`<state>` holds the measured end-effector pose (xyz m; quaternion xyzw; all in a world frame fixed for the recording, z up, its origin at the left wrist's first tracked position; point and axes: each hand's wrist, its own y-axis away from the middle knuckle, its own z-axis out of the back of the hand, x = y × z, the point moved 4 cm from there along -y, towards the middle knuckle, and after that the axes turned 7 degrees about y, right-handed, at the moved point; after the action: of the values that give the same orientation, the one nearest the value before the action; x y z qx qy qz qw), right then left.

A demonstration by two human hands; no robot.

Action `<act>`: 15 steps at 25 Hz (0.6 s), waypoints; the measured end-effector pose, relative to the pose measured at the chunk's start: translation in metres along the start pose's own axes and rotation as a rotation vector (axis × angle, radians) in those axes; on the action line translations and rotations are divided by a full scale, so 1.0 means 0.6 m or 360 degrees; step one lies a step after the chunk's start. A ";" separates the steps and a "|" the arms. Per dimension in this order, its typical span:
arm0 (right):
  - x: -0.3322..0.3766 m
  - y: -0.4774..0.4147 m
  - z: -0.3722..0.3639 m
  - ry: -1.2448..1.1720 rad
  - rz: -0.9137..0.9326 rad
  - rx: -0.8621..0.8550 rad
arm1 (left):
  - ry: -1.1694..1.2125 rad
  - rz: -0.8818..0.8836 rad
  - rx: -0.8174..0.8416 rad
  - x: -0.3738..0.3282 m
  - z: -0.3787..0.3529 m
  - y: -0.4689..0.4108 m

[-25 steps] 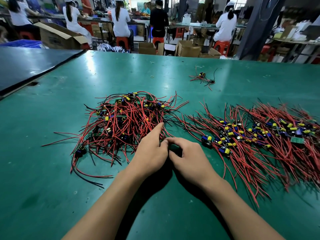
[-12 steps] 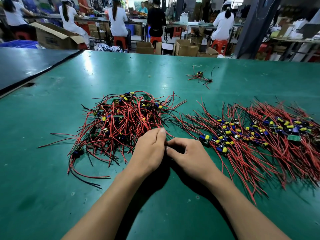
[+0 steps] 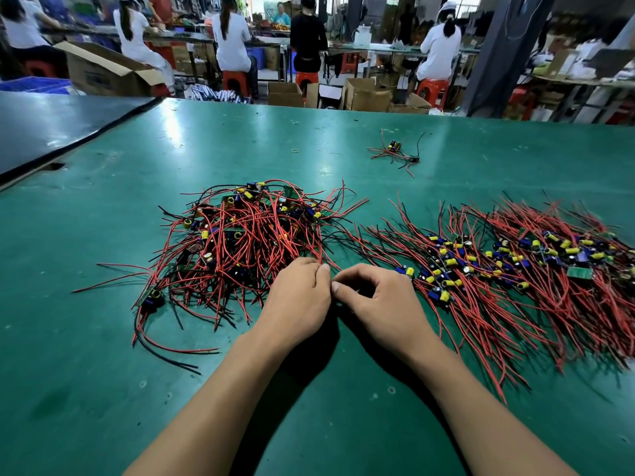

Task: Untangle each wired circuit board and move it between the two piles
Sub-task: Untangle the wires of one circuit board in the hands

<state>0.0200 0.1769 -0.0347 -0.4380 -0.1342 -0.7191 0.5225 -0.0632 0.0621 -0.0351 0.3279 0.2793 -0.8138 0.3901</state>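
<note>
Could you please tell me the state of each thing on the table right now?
Left pile, tangled heap.
Right pile, spread flat, wires roughly aligned.
Stray boards, apart, far side.
Left hand, fingers curled at left pile's edge; grip hidden.
Right hand, fingers curled, beside left hand; grip hidden.

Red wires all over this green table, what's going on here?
A person is sorting these by hand. Their left hand and right hand meet, fingers curled, at the near edge of the tangled pile of wired circuit boards, the left one touching its red wires. What they pinch is hidden. A flatter, combed-out pile lies to the right on the green table, and one stray board sits farther back.
</note>
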 end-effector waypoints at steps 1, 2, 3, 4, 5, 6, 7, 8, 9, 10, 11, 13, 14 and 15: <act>-0.003 -0.003 0.003 -0.0013 -0.0014 -0.0047 | -0.0036 -0.0035 0.0020 0.000 0.000 0.001; -0.007 -0.007 0.008 -0.0035 -0.0049 -0.0100 | -0.0063 -0.0061 0.0039 -0.002 0.000 0.002; -0.013 -0.011 0.013 -0.0063 -0.0098 -0.0142 | -0.0078 -0.0073 0.0052 -0.003 -0.002 0.003; -0.018 -0.013 0.017 -0.0104 -0.0150 -0.0159 | -0.0097 -0.0072 0.0056 -0.004 -0.003 0.004; -0.021 -0.015 0.018 -0.0149 -0.0189 -0.0155 | -0.0123 -0.0069 0.0059 -0.004 -0.004 0.003; -0.023 -0.015 0.017 -0.0172 -0.0203 -0.0143 | -0.0147 -0.0076 0.0070 -0.005 -0.005 0.003; -0.022 -0.014 0.016 -0.0165 -0.0193 -0.0130 | -0.0157 -0.0096 0.0076 -0.005 -0.006 0.002; -0.021 -0.014 0.014 -0.0139 -0.0172 -0.0118 | -0.0152 -0.0114 0.0075 -0.004 -0.007 0.002; -0.020 -0.013 0.012 -0.0119 -0.0158 -0.0112 | -0.0134 -0.0126 0.0058 -0.003 -0.007 0.003; -0.021 -0.013 0.011 -0.0113 -0.0159 -0.0114 | -0.0106 -0.0134 0.0019 -0.003 -0.006 0.005; -0.024 -0.013 0.012 -0.0121 -0.0175 -0.0128 | -0.0062 -0.0151 -0.0048 -0.005 -0.003 0.009; -0.033 -0.015 0.017 -0.0146 -0.0240 -0.0181 | 0.0101 -0.0176 -0.0217 -0.012 0.008 0.020; -0.036 -0.015 0.019 -0.0146 -0.0278 -0.0208 | 0.0226 -0.0161 -0.0288 -0.016 0.014 0.026; -0.039 -0.016 0.021 -0.0172 -0.0323 -0.0222 | 0.0380 -0.0126 -0.0331 -0.018 0.021 0.031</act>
<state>0.0196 0.2040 -0.0428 -0.4955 -0.1554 -0.7513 0.4073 -0.0469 0.0483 -0.0229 0.3689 0.4192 -0.7505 0.3536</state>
